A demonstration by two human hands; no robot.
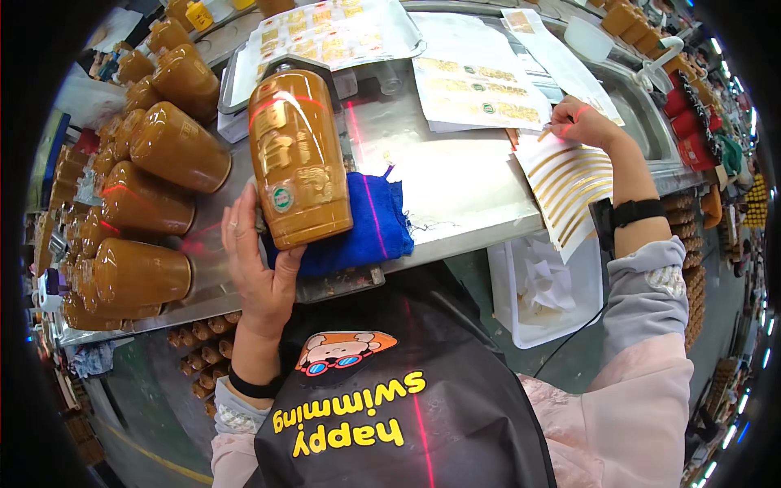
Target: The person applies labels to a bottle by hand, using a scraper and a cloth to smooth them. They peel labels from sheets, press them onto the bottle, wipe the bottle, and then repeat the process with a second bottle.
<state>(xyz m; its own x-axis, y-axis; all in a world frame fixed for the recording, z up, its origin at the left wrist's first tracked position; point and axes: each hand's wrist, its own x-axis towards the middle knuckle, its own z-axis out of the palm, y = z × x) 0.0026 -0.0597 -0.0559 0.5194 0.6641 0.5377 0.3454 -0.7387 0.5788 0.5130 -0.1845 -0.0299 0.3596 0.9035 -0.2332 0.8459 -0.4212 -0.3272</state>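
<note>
A glossy brown glazed bottle point(305, 165) lies tilted with its base towards me, partly over a folded blue cloth point(372, 213). Gold decals and a small green round mark decorate its upper side. My left hand point(262, 268) grips the base end, thumb at the lower rim and fingers along the left side. Off to the right, my right hand point(583, 125) pinches the top edge of a white sheet with curved gold strips point(570, 189). That sheet overhangs the table's front edge. Whether a single strip is between the fingertips is too small to tell.
Several brown bottles point(180, 146) crowd the left of the metal table point(451, 238). Decal sheets point(476, 91) lie at the back, near a tray point(235, 91). A sink point(634, 116) is at right. Below stands a white bin point(512, 305) with paper scraps.
</note>
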